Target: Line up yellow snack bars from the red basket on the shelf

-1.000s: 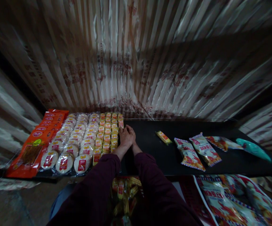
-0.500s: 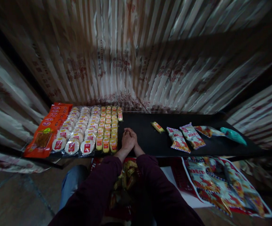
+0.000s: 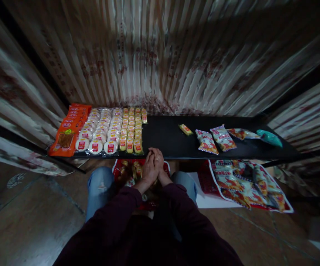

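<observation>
My left hand and my right hand are pressed together, palms inward, with fingers closed against each other. No object shows in either of them. They hover around the front edge of a long black shelf, over a red-and-white basket of wrapped snacks. Just left of them on the shelf stand rows of small yellow packaged cakes. Farther left are rows of round white rice crackers in clear wrap. A single yellow packet lies to the right of my hands.
Orange snack bags occupy the shelf's left end. Chip bags and a teal packet lie on its right side. Below right, a second red-and-white basket holds more bags. Patterned curtain hangs behind; my knees flank the nearer basket.
My joined hands have drawn back from over the shelf to its front edge, still together. The view has tilted down, showing more of the floor and baskets. The snacks keep their places.
</observation>
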`<state>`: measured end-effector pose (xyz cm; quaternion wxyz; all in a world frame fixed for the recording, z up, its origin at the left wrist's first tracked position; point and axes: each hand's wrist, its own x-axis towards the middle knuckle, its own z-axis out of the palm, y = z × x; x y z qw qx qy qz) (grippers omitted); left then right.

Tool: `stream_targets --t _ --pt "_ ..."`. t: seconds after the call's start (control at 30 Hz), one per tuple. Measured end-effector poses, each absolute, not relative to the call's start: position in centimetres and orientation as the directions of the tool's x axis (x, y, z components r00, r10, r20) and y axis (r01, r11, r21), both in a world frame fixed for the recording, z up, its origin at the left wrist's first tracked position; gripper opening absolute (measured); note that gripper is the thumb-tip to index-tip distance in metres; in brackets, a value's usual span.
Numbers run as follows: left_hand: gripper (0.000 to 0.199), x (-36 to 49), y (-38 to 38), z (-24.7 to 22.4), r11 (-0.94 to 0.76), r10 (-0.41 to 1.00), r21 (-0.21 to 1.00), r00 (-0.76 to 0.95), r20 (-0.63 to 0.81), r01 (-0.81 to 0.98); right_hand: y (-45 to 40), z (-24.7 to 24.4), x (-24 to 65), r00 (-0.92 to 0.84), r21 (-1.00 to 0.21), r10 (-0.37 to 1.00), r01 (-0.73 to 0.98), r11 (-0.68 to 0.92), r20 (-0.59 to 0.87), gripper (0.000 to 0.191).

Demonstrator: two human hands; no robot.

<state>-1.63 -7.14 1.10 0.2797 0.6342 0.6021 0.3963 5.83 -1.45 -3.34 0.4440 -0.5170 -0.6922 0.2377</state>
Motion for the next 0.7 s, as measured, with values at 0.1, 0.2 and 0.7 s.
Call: stream_targets --t 0.1,0.2,0.7 --pt "0.044 -2.3 -9.0 0.4 -0.140 0.985 0.817 -0.006 0.173 0.559 -3.3 -3.9 5.3 -0.019 -0.815 0.940 0.493 0.304 0.340 0.034" --pt "0.041 -3.3 -10.8 -0.9 -0.137 0.989 0.789 0.042 0.140 0.599 -5.8 -5.1 4.6 0.012 -0.864 0.967 0.453 0.222 0.255 0.035" --pt "0.044 -12.5 -16.0 -8.8 0.247 0.969 0.461 -0.206 -0.138 0.853 -13.8 -11.1 0.9 -0.432 -0.729 0.886 0.659 0.184 -0.167 0.015"
